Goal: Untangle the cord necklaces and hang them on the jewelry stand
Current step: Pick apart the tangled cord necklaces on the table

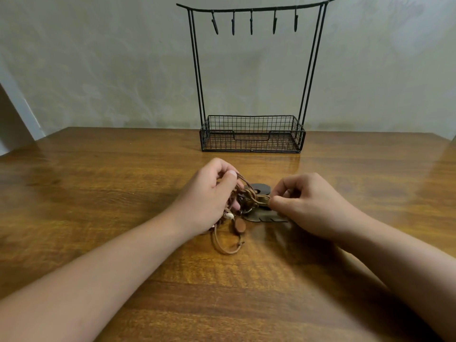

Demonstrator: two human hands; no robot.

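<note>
A knotted bundle of brown cord necklaces (249,196) lies on the wooden table (98,193) between my hands. My left hand (209,196) grips the cords on the left side of the bundle, thumb over the strands. My right hand (308,203) pinches a cord end at the bundle's right, just above a dark leaf-shaped pendant (266,216). A round dark pendant (261,188) shows behind the cords, and an oval wooden pendant (239,226) with a loose cord loop (225,248) trails toward me. The black wire jewelry stand (251,77) is upright behind, its several hooks bare.
The stand's wire basket base (251,134) sits at the table's far edge against a pale wall (98,58). Bare tabletop stretches to the left and right of my hands. A light doorframe edge (22,107) shows at the far left.
</note>
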